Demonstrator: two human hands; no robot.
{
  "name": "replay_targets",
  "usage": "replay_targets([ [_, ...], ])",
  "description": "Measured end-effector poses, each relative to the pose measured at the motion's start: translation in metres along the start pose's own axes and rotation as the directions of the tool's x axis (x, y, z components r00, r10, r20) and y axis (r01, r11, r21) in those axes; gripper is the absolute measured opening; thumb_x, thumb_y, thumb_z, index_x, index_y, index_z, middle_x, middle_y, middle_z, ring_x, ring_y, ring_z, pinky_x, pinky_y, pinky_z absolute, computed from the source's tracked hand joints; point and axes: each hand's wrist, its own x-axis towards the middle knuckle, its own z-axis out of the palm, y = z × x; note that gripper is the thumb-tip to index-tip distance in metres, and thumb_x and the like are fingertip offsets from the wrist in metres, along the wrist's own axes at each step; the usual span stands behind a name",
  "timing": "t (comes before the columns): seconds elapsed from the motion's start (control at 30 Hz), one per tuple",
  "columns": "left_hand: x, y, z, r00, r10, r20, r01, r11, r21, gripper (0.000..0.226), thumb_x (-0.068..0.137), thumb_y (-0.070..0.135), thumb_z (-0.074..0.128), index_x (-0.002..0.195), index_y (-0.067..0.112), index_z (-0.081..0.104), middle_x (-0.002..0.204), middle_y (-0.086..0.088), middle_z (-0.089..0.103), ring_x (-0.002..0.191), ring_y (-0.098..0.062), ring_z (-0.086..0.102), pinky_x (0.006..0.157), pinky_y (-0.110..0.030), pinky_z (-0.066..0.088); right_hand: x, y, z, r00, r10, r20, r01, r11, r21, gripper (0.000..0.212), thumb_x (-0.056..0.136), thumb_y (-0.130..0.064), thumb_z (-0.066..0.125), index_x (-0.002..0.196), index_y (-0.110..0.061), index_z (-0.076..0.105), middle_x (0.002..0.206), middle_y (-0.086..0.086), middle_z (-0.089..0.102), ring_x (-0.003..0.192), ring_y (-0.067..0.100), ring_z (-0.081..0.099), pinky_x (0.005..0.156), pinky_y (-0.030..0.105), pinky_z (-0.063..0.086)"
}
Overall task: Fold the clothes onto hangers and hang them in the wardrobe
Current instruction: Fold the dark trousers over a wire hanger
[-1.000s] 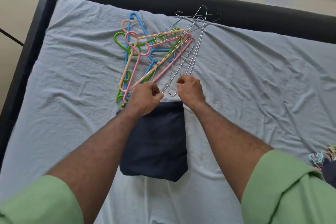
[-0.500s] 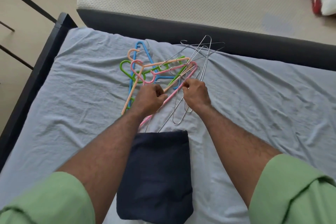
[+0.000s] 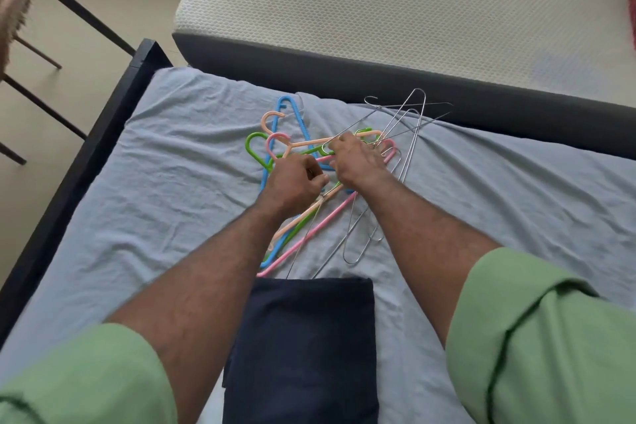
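A: Both hands in the hanger pile (image 3: 320, 162) now, far side of the bed (image 3: 155, 182); left hand (image 3: 292, 182) has its fingers curled in over the peach and pink hangers, though what it pinches I cannot tell; right hand (image 3: 358, 160) has fingertips closed on a wire hanger (image 3: 395, 134) near its hook.

B: And the garment?

A: The folded navy cloth (image 3: 303, 348) lies flat, near side of the pile, between the forearms, just short of the hangers' lower ends; nothing is on a hanger yet.

B: So which way does the pull go?

A: Towards the body, I'd judge; the hangers' long axes run from far to near, slanting left; the wire one crosses the plastic ones, so it may snag; the right hand sits nearer its hook and looks best placed to lift it free; no wardrobe in view.
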Motion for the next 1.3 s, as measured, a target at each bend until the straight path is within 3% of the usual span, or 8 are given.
replay_targets([
  [0.27,-0.007,-0.002,0.003,1.0,0.012,0.016,-0.012,1.0,-0.017,0.012,0.093,0.021,0.071,0.089,0.01,0.074,0.077,0.0,0.068,0.07,-0.013,0.062,0.068,-0.03,0.052,-0.014,-0.001,-0.006,0.99,-0.078,-0.118,0.07,0.995,-0.072,0.019,0.102,-0.011,0.051,0.114,-0.015,0.065,0.114,0.01,0.061,0.104,0.03,0.062,0.09,0.048,0.047],
  [0.5,-0.017,0.005,0.003,0.99,-0.097,0.103,0.11,0.985,-0.131,0.017,0.097,0.023,0.065,0.09,0.01,0.073,0.081,-0.006,0.073,0.077,-0.022,0.072,0.078,-0.043,0.062,-0.045,0.009,-0.011,0.944,-0.044,-0.327,0.072,0.994,0.076,0.022,0.1,-0.005,0.051,0.092,-0.005,0.071,0.09,0.015,0.068,0.079,0.033,0.066,0.063,0.035,0.041],
  [0.67,-0.035,0.029,0.006,0.968,-0.151,0.198,0.194,0.957,-0.217,0.027,0.106,0.019,0.048,0.097,0.004,0.068,0.087,-0.011,0.07,0.07,-0.018,0.065,0.052,-0.021,0.049,-0.08,0.005,-0.024,0.91,-0.063,-0.411,0.149,0.972,0.181,0.013,0.09,-0.007,0.065,0.08,-0.003,0.072,0.074,0.017,0.07,0.068,0.036,0.067,0.061,0.038,0.049],
  [0.77,-0.045,0.035,0.012,0.959,-0.188,0.212,0.245,0.926,-0.288,0.028,0.105,0.011,0.044,0.089,0.005,0.066,0.087,-0.014,0.07,0.076,-0.026,0.068,0.045,-0.021,0.044,-0.106,-0.009,-0.02,0.913,-0.087,-0.398,0.191,0.954,0.23,0.02,0.086,-0.017,0.062,0.071,-0.004,0.07,0.068,0.014,0.068,0.062,0.033,0.066,0.059,0.036,0.049],
  [0.93,-0.064,0.037,0.015,0.917,-0.354,0.183,0.398,0.787,-0.472,0.025,0.092,0.002,0.04,0.091,0.009,0.064,0.092,-0.017,0.071,0.078,-0.03,0.068,0.066,-0.04,0.05,-0.146,-0.016,-0.005,0.897,-0.098,-0.431,0.228,0.938,0.262,0.009,0.081,-0.005,0.077,0.073,-0.006,0.072,0.065,0.011,0.067,0.057,0.033,0.065,0.055,0.037,0.055],
  [1.07,-0.069,0.034,0.021,0.858,-0.421,0.293,0.498,0.545,-0.675,0.023,0.104,0.022,0.042,0.108,0.011,0.062,0.095,-0.011,0.069,0.071,-0.02,0.064,0.063,-0.034,0.049,-0.185,-0.027,0.015,0.888,-0.222,-0.403,0.352,0.891,0.285,0.004,0.084,-0.006,0.075,0.086,-0.01,0.076,0.082,0.011,0.075,0.069,0.036,0.071,0.058,0.041,0.06],
  [1.2,-0.077,0.027,0.039,0.899,-0.391,0.196,0.437,0.774,-0.459,0.016,0.104,0.022,0.053,0.107,0.01,0.064,0.081,-0.007,0.061,0.058,-0.014,0.055,0.049,-0.025,0.043,-0.209,-0.032,0.036,0.915,-0.218,-0.34,0.335,0.881,0.335,0.008,0.082,-0.012,0.073,0.075,-0.009,0.072,0.069,0.01,0.067,0.061,0.034,0.065,0.053,0.04,0.055],
  [1.3,-0.081,0.026,0.046,0.947,-0.32,0.0,0.303,0.896,-0.324,0.021,0.104,0.018,0.051,0.103,0.011,0.071,0.085,-0.007,0.067,0.065,-0.016,0.053,0.059,-0.033,0.044,-0.219,-0.029,0.029,0.939,-0.127,-0.318,0.289,0.795,0.533,0.005,0.079,-0.011,0.071,0.075,-0.012,0.073,0.069,0.003,0.068,0.061,0.022,0.063,0.057,0.033,0.052],
])
